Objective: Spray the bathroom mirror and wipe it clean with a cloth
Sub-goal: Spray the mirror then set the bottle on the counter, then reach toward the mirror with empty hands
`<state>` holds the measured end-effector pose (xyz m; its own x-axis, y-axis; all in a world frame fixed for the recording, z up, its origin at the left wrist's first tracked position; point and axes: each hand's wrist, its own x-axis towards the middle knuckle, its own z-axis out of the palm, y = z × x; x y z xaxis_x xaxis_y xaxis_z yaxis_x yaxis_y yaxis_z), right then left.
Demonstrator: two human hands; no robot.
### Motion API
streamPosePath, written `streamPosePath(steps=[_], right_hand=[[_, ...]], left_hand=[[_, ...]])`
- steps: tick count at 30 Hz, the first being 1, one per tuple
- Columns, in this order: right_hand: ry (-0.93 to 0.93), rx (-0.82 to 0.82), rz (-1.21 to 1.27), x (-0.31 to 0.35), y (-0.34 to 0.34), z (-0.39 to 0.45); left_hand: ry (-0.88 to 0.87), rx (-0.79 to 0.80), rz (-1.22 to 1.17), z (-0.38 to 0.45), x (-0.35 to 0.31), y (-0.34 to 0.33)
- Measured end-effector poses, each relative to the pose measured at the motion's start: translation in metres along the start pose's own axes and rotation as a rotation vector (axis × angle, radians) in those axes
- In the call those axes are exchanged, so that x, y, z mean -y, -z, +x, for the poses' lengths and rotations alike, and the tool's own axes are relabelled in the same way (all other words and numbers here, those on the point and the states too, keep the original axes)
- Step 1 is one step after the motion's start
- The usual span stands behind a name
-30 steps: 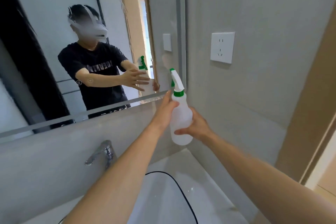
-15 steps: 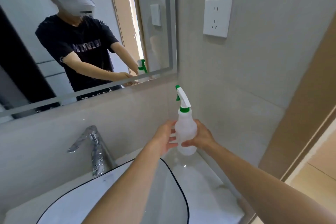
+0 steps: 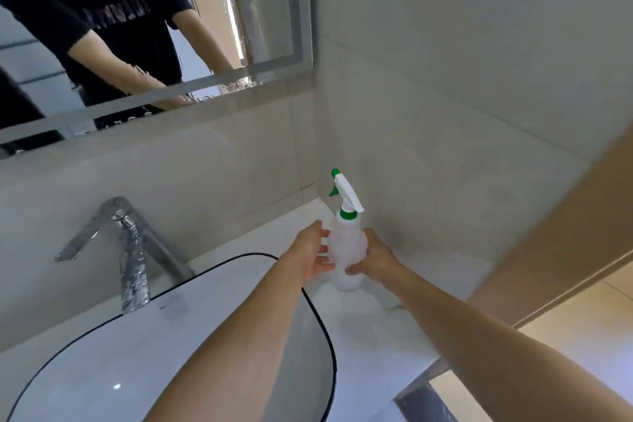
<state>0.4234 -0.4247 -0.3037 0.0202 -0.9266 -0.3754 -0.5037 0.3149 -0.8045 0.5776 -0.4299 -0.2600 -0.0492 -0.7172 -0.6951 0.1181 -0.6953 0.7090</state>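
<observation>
Right now my right hand (image 3: 375,259) grips the spray bottle (image 3: 346,250) from its right side, fingers curled round the white body with the thumb across the front low down. My left hand (image 3: 310,255) is on the bottle's other side, fingers relaxed and spread, their tips just beside or lightly touching the plastic; I cannot tell whether there is real contact. The bottle stands upright between the two hands, its base at or just above the white worktop (image 3: 383,325) in the corner where the two tiled walls meet; I cannot say whether it is set down. Its green and white trigger head (image 3: 344,190) rises above my fingers. To the left of the left fingers lies the black-rimmed basin (image 3: 322,325), and further left stands the chrome tap (image 3: 132,250). Above and left of both hands hangs the mirror (image 3: 267,10), with droplets along its lower edge.
</observation>
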Motion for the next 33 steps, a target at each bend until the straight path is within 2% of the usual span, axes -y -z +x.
streamPosePath(steps=[7, 17, 20, 24, 28, 33], right_hand=[[-0.028, 0.075, 0.102, -0.030, -0.008, 0.009], [0.060, 0.106, 0.136, -0.033, -0.009, 0.016], [0.005, 0.071, 0.191, -0.031, -0.006, 0.023], [-0.116, -0.009, 0.350, -0.019, 0.005, 0.027], [-0.151, -0.058, 0.461, 0.021, 0.022, 0.015], [0.017, -0.120, 0.392, 0.084, 0.043, 0.006]], left_hand=[[0.059, 0.009, -0.033, 0.021, 0.015, -0.001], [0.076, 0.012, -0.036, 0.029, 0.014, 0.002], [0.069, -0.001, -0.013, 0.024, 0.011, 0.006], [-0.017, -0.088, 0.048, 0.014, -0.004, 0.024], [-0.147, -0.151, 0.092, -0.008, -0.038, 0.049], [-0.376, -0.169, 0.107, -0.056, -0.088, 0.076]])
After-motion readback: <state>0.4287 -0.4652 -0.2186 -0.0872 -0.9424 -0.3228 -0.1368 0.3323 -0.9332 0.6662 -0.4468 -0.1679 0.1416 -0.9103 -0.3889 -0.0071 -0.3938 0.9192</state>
